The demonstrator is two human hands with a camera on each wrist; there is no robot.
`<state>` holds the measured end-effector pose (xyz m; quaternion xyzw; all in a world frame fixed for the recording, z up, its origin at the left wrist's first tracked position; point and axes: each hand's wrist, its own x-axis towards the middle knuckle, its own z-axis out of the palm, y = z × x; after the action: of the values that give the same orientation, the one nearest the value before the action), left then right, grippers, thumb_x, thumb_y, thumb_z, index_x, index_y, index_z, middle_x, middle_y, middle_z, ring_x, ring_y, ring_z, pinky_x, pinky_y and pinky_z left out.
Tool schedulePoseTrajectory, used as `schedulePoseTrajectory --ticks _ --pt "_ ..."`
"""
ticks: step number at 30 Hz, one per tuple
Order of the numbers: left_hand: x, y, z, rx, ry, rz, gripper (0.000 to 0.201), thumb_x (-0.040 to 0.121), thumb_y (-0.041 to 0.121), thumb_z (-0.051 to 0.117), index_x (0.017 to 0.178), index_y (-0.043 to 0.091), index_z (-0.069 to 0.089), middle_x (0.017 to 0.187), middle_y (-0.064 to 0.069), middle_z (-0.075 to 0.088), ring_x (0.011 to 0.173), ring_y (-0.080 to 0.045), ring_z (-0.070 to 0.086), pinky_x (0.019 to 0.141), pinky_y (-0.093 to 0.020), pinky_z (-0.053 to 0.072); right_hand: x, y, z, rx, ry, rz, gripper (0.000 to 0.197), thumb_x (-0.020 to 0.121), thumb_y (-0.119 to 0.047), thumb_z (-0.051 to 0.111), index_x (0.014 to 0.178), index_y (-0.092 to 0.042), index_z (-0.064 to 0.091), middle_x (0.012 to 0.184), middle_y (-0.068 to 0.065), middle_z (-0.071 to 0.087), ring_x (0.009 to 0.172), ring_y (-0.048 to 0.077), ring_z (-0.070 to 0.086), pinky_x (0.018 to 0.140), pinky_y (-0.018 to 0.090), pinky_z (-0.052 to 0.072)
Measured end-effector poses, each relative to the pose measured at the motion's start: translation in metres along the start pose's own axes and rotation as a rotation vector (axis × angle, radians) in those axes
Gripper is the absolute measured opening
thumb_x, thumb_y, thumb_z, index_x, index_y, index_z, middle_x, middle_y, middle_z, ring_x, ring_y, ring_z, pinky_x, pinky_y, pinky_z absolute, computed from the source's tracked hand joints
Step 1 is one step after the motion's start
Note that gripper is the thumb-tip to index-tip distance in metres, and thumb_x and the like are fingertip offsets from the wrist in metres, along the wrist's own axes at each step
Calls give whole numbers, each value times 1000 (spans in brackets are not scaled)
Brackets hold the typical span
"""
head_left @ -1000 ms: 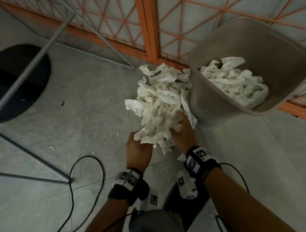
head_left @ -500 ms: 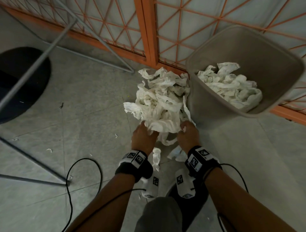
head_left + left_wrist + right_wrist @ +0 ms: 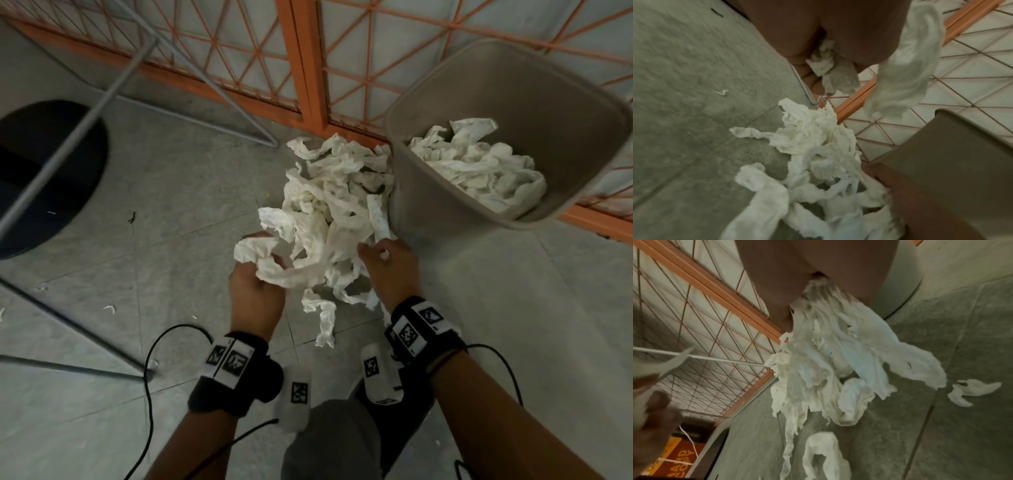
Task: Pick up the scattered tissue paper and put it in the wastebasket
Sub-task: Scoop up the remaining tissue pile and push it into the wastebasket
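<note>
While both hands grip tissue paper (image 3: pixel 329 219), left hand (image 3: pixel 255 294) at seven o'clock, right hand (image 3: pixel 390 267) at five, the wastebasket (image 3: pixel 428 219) sits at two o'clock.

The person is wearing a black wrist strap (image 3: pixel 236 380) and another black wrist strap (image 3: pixel 423 330), each carrying white blocks printed with black square markers. Thin black cables (image 3: pixel 150 370) are trailing from both. Grey trousers (image 3: pixel 329 442) are covering the knee at lower centre.
</note>
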<state>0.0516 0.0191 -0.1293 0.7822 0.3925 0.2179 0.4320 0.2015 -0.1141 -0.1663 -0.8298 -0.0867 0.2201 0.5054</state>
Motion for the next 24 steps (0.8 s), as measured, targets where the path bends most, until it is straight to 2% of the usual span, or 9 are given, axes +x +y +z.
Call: schedulePoseTrajectory --ticks 3,6,8,10,14,16,20,22,24 --pt "-19 1 -3 213 -74 123 49 76 36 35 63 -5 59 55 -9 58 53 -12 57 51 -32 43 3 4 3 -74 16 -43 39 77 2 56 57 -25 36 83 11 49 73 20 45 66 13 32" --pt "-41 -12 20 250 -266 92 36 78 45 51 93 17 65 85 8 66 78 -9 63 72 -21 50 5 8 7 -117 -27 -113 28 76 10 45 74 -18 45 93 9 49 82 17 45 71 13 32" --pt "-54 -34 40 362 -427 -11 53 73 48 65 121 30 51 109 4 60 96 -14 58 84 -30 50 3 13 12 -124 -90 -140 25 81 3 46 90 -20 52 104 5 50 90 14 49 81 29 44" --pt "-65 -52 54 511 -518 -91 67 75 43 70 133 31 40 119 -1 55 105 -23 54 88 -37 49 -1 20 17 -190 -168 -122 27 85 -14 54 109 -25 52 118 2 50 94 14 53 85 40 51" --pt "-65 -55 54 529 -414 -41 33 78 25 68 108 15 60 105 -4 59 94 -24 61 73 -29 46 -7 36 17 -449 -359 -118 66 73 -44 71 130 -31 41 134 3 42 105 21 55 89 43 50" --pt "-59 -46 46 491 -331 -17 22 77 19 66 98 14 63 95 -1 58 83 -20 62 67 -22 42 -8 44 14 -550 -405 -101 57 75 -36 72 125 -24 49 130 5 48 104 26 58 89 44 51" --pt "-37 -13 26 282 -156 36 20 75 -2 63 92 8 67 87 -2 65 78 -18 64 64 -1 38 -5 41 9 -636 -405 -47 12 89 -20 53 91 -13 62 98 10 65 93 29 63 80 35 49" --pt "-22 10 16 172 -132 78 17 80 -1 63 94 9 67 83 6 68 80 -14 67 63 -2 41 -7 28 0 -526 -393 -99 21 86 -11 46 68 -19 52 73 3 56 75 22 56 69 30 42" --pt "-9 39 9 27 -158 132 14 82 7 65 93 15 65 79 19 66 78 2 64 63 -6 44 -15 4 -12 -392 -378 -171 20 74 -10 38 59 -17 49 63 0 49 66 20 50 65 27 37"
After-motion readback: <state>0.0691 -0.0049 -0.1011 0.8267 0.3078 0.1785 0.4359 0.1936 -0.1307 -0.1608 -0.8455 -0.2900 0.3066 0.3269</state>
